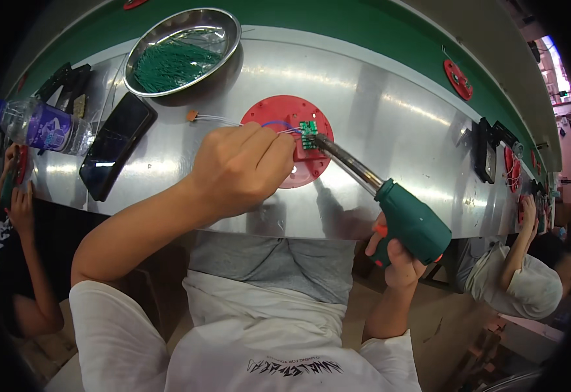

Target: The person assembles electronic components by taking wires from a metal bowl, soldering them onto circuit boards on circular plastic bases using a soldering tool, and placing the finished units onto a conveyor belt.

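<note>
My right hand [399,258] grips a green soldering gun [412,222] by its handle, a finger at the orange trigger. The gun's metal barrel slants up and left, its tip at a small green circuit board [309,136]. That board lies on a round red plastic base [275,108]. My left hand [246,163] is closed over the base's left side, pinching thin wires beside the board; blue and white strands show there. White wires run left from the hand to a small orange-brown connector [192,116] on the metal table.
A steel bowl [233,49] of green wires [174,64] stands at the back left. Nearby are a black phone-like slab [117,145] and a plastic bottle [50,130] with a purple label. Another red base [458,80] sits at the back right. Co-workers' hands show at both sides.
</note>
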The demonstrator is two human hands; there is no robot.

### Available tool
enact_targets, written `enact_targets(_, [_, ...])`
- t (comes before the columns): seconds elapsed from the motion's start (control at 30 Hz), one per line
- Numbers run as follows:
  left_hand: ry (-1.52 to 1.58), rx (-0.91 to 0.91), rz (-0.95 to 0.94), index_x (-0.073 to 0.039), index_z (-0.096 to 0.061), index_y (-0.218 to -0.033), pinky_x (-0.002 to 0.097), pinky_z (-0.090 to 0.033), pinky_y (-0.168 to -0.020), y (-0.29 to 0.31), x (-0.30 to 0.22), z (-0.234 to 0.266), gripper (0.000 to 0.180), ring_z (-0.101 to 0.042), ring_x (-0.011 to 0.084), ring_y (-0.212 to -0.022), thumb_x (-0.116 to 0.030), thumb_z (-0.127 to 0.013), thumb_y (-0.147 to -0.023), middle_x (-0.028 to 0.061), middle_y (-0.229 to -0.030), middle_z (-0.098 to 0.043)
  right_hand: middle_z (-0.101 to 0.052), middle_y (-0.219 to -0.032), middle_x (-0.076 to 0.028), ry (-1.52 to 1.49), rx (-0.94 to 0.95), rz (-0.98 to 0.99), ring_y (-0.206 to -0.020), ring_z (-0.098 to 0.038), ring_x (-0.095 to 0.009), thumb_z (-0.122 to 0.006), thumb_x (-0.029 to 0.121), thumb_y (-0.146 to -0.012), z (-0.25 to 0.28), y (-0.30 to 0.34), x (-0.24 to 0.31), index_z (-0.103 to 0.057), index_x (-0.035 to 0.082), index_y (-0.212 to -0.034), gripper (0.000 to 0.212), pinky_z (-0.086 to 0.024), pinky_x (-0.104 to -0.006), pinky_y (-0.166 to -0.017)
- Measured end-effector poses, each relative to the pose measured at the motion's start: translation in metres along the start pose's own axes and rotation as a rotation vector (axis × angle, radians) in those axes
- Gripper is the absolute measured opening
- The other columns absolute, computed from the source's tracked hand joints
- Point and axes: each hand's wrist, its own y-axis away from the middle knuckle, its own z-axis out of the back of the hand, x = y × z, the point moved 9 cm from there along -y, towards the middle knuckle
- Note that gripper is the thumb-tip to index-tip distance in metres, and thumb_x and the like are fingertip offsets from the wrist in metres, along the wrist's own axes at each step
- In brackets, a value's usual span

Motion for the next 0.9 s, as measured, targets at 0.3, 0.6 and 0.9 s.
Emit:
enact_targets(0.3, [0.003, 0.001, 0.003, 0.004, -0.065, -0.084, 0.0324, -0.046, -0.047, 0.001, 0.001, -0.003, 0.016, -0.059, 0.0219, -0.055, 0.003, -0.073, -0.070, 0.0100, -0.070, -0.061, -0.066, -0.097, -0.015, -0.049, 0.004, -0.080, -0.063, -0.062, -0.019, -0.067, 0.012, -0.088, 0.002, -0.005, -0.008, -0.059, -0.006, -0.123, 0.040, -0.050, -0.0311, -0.056])
enact_targets(0.6, [0.015, 0.013, 0.009, 0.003, -0.065, -0.083, 0.0334, -0.046, -0.048, -0.001, 0.003, -0.003, 0.014, -0.059, 0.0222, -0.054, 0.003, -0.072, -0.070, 0.0097, -0.070, -0.062, -0.063, -0.099, -0.027, -0.093, -0.065, 0.074, -0.059, -0.062, -0.025, -0.062, 0.021, -0.092, 0.020, -0.014, 0.001, -0.051, -0.013, -0.125, 0.049, -0.050, -0.0307, -0.043])
enact_targets(0.9, [-0.011, -0.071, -0.002, -0.004, -0.057, -0.074, 0.0325, -0.041, -0.043, -0.002, 0.002, -0.002, 0.010, -0.052, 0.0181, -0.051, -0.004, -0.065, -0.070, 0.0050, -0.062, -0.049, -0.061, -0.095, -0.029, -0.014, -0.104, 0.099, -0.046, -0.059, -0.025, -0.058, 0.025, -0.094, 0.026, -0.011, 0.007, -0.045, -0.014, -0.130, 0.055, -0.048, -0.0302, -0.040])
